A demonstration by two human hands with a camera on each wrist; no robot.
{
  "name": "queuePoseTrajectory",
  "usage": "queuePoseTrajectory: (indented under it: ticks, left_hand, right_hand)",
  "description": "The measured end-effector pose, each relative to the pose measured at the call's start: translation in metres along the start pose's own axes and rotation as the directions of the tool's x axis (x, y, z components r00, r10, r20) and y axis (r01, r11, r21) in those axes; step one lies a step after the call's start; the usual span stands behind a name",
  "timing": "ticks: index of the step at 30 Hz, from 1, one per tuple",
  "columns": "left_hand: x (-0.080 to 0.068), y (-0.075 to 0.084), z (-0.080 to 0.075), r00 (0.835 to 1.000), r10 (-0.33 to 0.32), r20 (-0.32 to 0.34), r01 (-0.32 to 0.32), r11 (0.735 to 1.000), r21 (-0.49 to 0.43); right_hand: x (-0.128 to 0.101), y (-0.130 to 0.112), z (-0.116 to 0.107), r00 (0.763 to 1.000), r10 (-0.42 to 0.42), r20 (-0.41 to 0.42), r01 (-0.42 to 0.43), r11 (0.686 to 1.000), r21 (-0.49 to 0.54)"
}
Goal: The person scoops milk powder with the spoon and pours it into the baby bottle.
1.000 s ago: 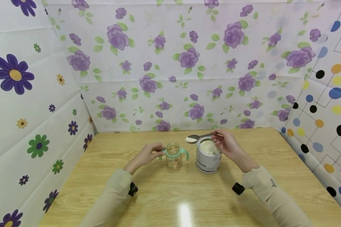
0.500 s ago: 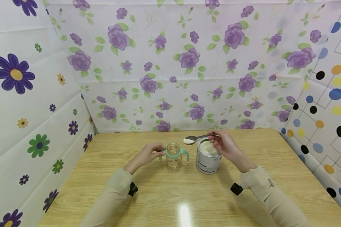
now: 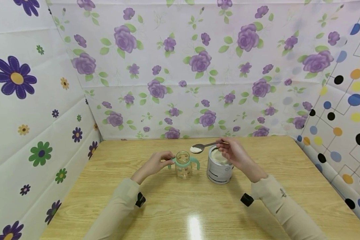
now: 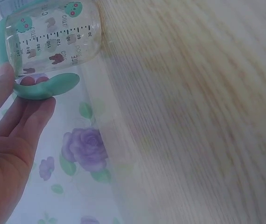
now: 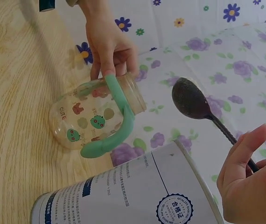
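Observation:
A clear baby bottle (image 3: 183, 170) with a measuring scale and two mint-green handles stands uncapped on the table. My left hand (image 3: 156, 164) grips its left handle (image 4: 44, 89) between thumb and fingers. My right hand (image 3: 236, 154) pinches the stem of a dark spoon (image 3: 200, 146), which carries a heap of white powder (image 3: 196, 150). The spoon's bowl hangs above and just to the right of the bottle's open mouth; the right wrist view shows only its dark underside. Below my right hand stands an open can (image 3: 219, 171) of pale powder, partly covered by the hand.
The light wood table (image 3: 168, 213) carries the bottle and the can close together near its back. Flowered sheeting (image 3: 180, 83) rises behind the table, with more patterned sheeting on both sides. A black wrist camera (image 3: 247, 199) juts from under the right sleeve.
My right hand has moved left with the loaded spoon, bringing its bowl from over the can's left edge to near the bottle's mouth. My left hand and the bottle have stayed in place.

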State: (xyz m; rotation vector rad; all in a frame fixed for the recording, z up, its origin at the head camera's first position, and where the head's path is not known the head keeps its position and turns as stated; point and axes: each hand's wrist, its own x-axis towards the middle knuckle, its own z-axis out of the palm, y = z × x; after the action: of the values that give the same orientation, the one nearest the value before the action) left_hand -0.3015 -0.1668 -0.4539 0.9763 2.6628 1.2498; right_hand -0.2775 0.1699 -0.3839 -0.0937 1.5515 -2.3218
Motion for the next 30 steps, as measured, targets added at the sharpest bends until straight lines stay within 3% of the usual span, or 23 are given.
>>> queuePoseTrajectory:
  ticks: [30]
  left_hand:
    - [0.002,-0.003,-0.001,1.0,0.012,0.007,-0.012,1.0,0.009]
  right_hand:
    - [0.008,0.007,0.012,1.0,0.007,-0.012,-0.008,0.997,-0.08]
